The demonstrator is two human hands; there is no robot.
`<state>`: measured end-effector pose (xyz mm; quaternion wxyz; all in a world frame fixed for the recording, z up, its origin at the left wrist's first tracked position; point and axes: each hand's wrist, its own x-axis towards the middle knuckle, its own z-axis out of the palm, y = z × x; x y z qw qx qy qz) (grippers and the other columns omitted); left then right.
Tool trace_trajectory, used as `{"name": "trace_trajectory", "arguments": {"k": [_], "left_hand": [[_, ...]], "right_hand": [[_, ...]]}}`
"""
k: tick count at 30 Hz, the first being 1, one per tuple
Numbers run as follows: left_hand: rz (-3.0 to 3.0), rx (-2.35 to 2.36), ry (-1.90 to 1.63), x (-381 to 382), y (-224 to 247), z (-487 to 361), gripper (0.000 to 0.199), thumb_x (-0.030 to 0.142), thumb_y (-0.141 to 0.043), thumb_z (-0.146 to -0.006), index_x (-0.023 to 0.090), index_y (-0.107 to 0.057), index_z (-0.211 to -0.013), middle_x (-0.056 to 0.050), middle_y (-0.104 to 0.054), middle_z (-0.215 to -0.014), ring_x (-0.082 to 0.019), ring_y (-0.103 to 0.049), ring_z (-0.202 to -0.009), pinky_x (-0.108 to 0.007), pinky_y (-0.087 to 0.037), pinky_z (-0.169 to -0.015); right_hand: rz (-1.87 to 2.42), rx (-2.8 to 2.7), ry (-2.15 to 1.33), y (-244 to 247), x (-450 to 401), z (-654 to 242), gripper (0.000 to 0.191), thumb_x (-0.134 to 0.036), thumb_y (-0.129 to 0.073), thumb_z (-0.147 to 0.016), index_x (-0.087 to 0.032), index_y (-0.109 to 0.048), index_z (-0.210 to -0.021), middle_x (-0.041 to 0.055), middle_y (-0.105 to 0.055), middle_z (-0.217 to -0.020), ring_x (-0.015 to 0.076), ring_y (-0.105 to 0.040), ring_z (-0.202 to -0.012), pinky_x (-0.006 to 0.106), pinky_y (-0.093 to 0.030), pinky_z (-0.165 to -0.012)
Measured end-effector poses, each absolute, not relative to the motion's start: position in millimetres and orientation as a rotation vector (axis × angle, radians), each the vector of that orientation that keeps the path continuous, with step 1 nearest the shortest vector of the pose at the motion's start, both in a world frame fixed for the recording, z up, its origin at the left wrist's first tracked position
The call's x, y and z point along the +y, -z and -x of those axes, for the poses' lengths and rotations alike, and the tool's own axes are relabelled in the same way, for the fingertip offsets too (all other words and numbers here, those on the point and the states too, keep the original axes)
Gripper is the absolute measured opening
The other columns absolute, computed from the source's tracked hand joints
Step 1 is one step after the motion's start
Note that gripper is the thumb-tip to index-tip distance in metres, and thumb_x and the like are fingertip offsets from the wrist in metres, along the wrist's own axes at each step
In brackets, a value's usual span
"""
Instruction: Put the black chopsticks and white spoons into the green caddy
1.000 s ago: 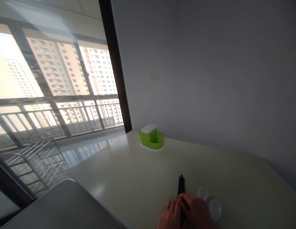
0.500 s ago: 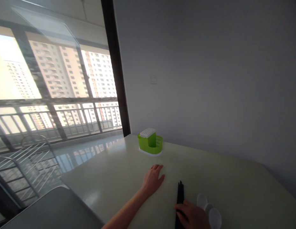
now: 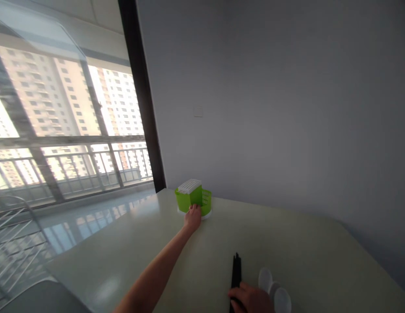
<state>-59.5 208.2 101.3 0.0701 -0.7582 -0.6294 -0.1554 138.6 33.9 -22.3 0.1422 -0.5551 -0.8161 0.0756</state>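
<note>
Head view: table [image 3: 296, 248] ran wide to far edge [image 3: 254, 206]; green basket [image 3: 184, 201] stood there, contents hidden; left hand [image 3: 193, 217] met its front, finger pinch unclear; right hand [image 3: 254, 299] curled fingers around black sticks [image 3: 235, 270].

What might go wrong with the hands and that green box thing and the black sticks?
Maybe these:
1. The left hand is at the front of the green holder, so a bump might slide or tip it.
2. The right hand is on the black sticks; if it lifts, they might spread apart.
3. The white round pieces are right beside the right hand, so it might knock them.
</note>
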Motion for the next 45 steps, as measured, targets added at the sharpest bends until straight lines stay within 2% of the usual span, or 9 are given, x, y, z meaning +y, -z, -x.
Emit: {"name": "trace_trajectory", "arguments": {"k": [4,9,11,18,24,32,39,43,45], "left_hand": [[2.304,-1.812,0.419,202,-91,44,0.033,0.034,-0.051,-0.087,0.016,-0.052,-0.115,-0.008,-0.055,-0.115,-0.018,-0.056,-0.097,-0.040,-0.049,-0.082],[2.349,-1.647,0.376,192,-74,13,0.027,0.010,-0.042,-0.088,0.012,-0.055,-0.111,-0.011,-0.059,-0.104,-0.020,-0.052,-0.105,-0.033,-0.046,-0.088],[2.380,-1.567,0.364,183,-68,-6,0.028,0.007,-0.040,-0.087,0.010,-0.056,-0.110,-0.012,-0.060,-0.102,-0.021,-0.051,-0.107,-0.031,-0.047,-0.085],[2.473,-1.282,0.344,132,-50,-85,0.020,0.014,-0.042,-0.088,0.011,-0.058,-0.099,-0.012,-0.060,-0.092,-0.021,-0.055,-0.093,-0.028,-0.049,-0.065],[2.479,-1.045,0.382,106,-41,-124,0.019,0.017,-0.045,-0.087,0.008,-0.060,-0.092,-0.012,-0.058,-0.082,-0.021,-0.055,-0.083,-0.027,-0.047,-0.055],[2.467,-0.981,0.375,103,-43,-127,0.021,0.020,-0.044,-0.088,0.008,-0.059,-0.098,-0.012,-0.057,-0.084,-0.021,-0.054,-0.084,-0.026,-0.046,-0.054],[2.513,-0.925,0.468,109,-42,-137,0.017,0.015,-0.044,-0.086,0.008,-0.058,-0.092,-0.011,-0.056,-0.080,-0.021,-0.054,-0.081,-0.027,-0.047,-0.052],[2.576,-0.967,0.466,110,-50,-133,0.017,0.014,-0.042,-0.086,0.010,-0.057,-0.092,-0.010,-0.058,-0.085,-0.021,-0.054,-0.086,-0.028,-0.049,-0.058],[2.657,-0.985,0.505,108,-58,-126,0.019,0.016,-0.041,-0.087,0.013,-0.056,-0.099,-0.009,-0.059,-0.091,-0.020,-0.055,-0.090,-0.028,-0.049,-0.063]], "right_hand": [[1.596,-2.343,-0.205,16,28,-136,0.027,-0.025,-0.054,-0.076,-0.037,-0.064,-0.098,-0.0025,-0.067,-0.086,0.0177,-0.066,-0.074,0.020,-0.042,-0.058],[1.600,-2.369,-0.197,13,26,-133,0.026,-0.027,-0.053,-0.077,-0.037,-0.063,-0.099,-0.0014,-0.066,-0.086,0.0190,-0.066,-0.073,0.022,-0.042,-0.057],[1.587,-2.392,-0.187,14,26,-133,0.026,-0.027,-0.053,-0.077,-0.037,-0.063,-0.099,-0.0014,-0.066,-0.086,0.0195,-0.066,-0.073,0.022,-0.042,-0.057],[1.567,-2.441,-0.116,16,25,-136,0.026,-0.025,-0.053,-0.075,-0.035,-0.064,-0.097,-0.0019,-0.067,-0.085,0.0174,-0.066,-0.071,0.020,-0.042,-0.055],[1.681,-2.407,-0.045,20,26,-134,0.015,-0.025,-0.054,-0.074,-0.028,-0.069,-0.078,0.0010,-0.072,-0.077,0.0205,-0.067,-0.070,0.022,-0.044,-0.057],[1.635,-2.313,-0.012,33,27,-133,0.012,-0.029,-0.055,-0.076,-0.025,-0.066,-0.075,0.0034,-0.072,-0.076,0.0214,-0.067,-0.068,0.025,-0.046,-0.060],[1.746,-2.409,-0.003,13,25,-131,0.015,-0.023,-0.058,-0.074,-0.025,-0.070,-0.082,0.0043,-0.073,-0.083,0.0235,-0.068,-0.075,0.025,-0.049,-0.063],[1.759,-2.444,-0.026,3,24,-129,0.017,-0.023,-0.055,-0.077,-0.026,-0.070,-0.084,0.0034,-0.073,-0.082,0.0222,-0.068,-0.075,0.024,-0.048,-0.062],[1.735,-2.451,-0.036,4,24,-129,0.017,-0.023,-0.054,-0.078,-0.026,-0.069,-0.085,0.0029,-0.072,-0.082,0.0216,-0.068,-0.075,0.023,-0.048,-0.062]]}}
